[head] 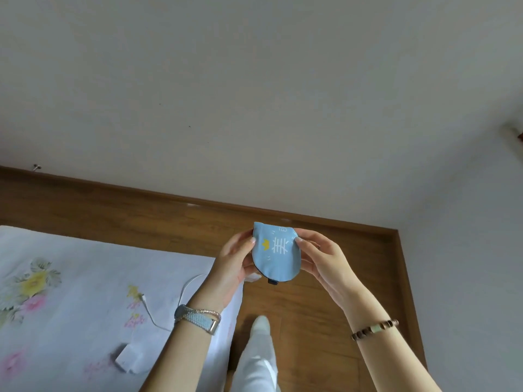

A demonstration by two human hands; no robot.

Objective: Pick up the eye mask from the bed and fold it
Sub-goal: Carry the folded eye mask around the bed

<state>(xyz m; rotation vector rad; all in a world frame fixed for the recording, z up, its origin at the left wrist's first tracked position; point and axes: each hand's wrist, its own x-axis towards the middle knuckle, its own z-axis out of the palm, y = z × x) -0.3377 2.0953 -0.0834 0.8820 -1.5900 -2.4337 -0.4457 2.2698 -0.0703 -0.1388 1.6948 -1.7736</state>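
Your left hand pinches the eye mask at its 9 o'clock edge; your right hand pinches its 3 o'clock edge. Mask sits between both hands, held in air over the wood floor, off the bed, which lies at 8 o'clock. Both hands equally near. Mask looks already doubled: light blue, rounded, long axis roughly 12-to-6, dark tab at 6 o'clock, yellow crown and white character print. Fold likely near done; press edges flush.
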